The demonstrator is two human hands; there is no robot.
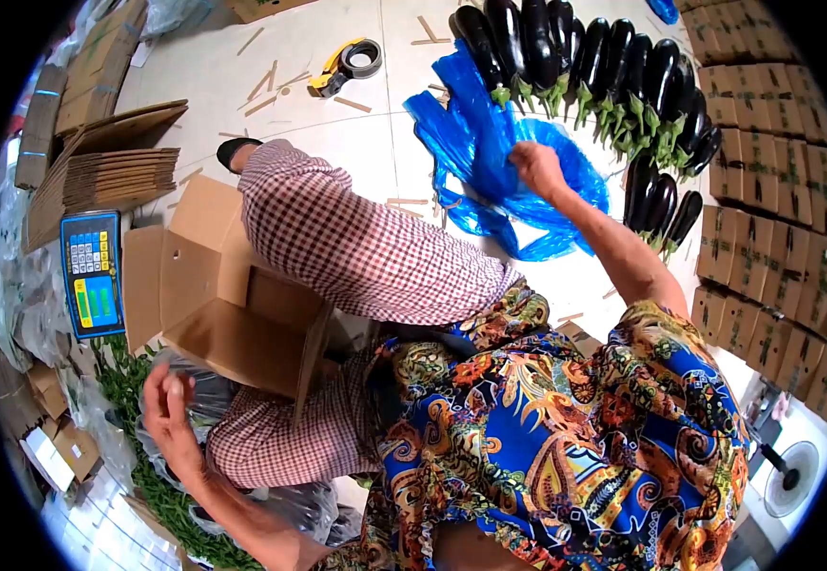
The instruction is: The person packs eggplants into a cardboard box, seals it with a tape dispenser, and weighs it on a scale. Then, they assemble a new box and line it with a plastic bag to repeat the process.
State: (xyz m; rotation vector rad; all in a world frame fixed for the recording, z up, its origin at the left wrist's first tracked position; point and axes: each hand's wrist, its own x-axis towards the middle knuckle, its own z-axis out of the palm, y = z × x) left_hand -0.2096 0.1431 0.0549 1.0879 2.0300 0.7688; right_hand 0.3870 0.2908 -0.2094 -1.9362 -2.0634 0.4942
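Note:
My right hand [537,169] is closed on the crumpled blue plastic bag [490,157], which lies spread over the white floor. Around the bag's upper and right sides, several dark eggplants [537,48] lie in a curved row, green stems toward it. My left hand [168,404] is held beside the cardboard box at the lower left, fingers slightly curled and apart, with nothing visible in them. The open brown box [242,328] is tilted between my legs, flaps spread, and the part of its inside that shows holds nothing.
A blue scale [92,276] stands left of the box, near folded cardboard [118,176]. A yellow tape dispenser [347,67] and cardboard strips lie on the floor. Stacked cartons [766,181] line the right side. Green vegetables [137,400] and clear plastic are at the lower left; a fan [792,479] is lower right.

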